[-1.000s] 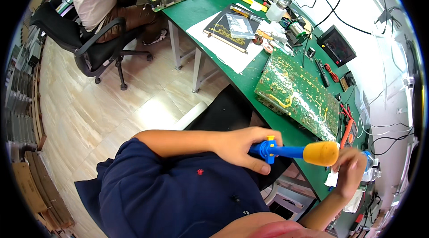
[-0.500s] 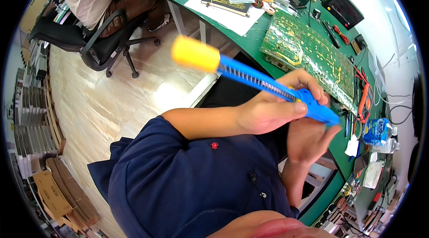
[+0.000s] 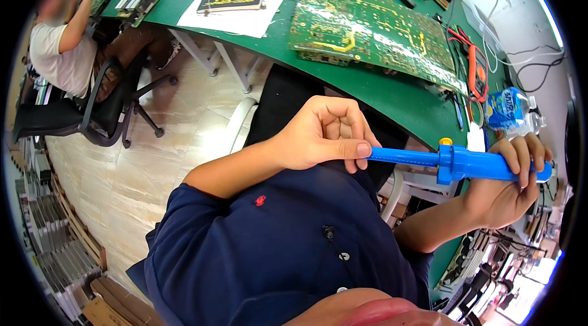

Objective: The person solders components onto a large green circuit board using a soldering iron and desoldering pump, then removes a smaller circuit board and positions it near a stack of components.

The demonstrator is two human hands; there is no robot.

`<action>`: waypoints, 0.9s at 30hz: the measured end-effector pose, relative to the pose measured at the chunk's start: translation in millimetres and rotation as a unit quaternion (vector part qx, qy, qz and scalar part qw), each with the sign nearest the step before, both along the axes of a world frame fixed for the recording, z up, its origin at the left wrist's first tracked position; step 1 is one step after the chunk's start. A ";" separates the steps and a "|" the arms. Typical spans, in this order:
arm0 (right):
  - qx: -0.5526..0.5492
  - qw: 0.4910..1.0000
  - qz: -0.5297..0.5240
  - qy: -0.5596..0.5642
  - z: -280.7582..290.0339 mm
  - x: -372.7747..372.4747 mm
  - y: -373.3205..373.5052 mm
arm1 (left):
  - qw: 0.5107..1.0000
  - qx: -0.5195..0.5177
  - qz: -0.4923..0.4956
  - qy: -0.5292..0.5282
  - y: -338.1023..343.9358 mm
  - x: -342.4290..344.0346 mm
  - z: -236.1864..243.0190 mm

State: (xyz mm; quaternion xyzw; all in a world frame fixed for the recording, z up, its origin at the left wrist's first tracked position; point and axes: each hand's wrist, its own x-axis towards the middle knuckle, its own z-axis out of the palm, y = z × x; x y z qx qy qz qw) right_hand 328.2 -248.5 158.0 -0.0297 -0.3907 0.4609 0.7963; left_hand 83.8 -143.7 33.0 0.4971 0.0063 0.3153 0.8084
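Left hand pinches the thin end of the blue tube tool; right hand grips its thick barrel. Tool is held crosswise, nearer than the surface. A loose pinch could let the thin end slip. Beyond, a careless right-hand swing could knock the bottle; a dropped tool could mark the circuit board.
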 end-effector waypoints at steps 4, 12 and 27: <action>0.003 0.999 0.040 0.014 14.8 0.9 7.8 | 0.990 -0.105 -0.049 -0.081 -9.0 6.1 16.5; -0.053 0.998 0.036 -0.027 38.9 14.4 -1.9 | 0.977 0.194 0.084 -0.010 -11.2 -9.7 18.6; 0.105 0.984 0.147 -0.014 28.8 -49.5 40.6 | 0.872 0.299 0.358 -0.147 -36.1 24.8 44.9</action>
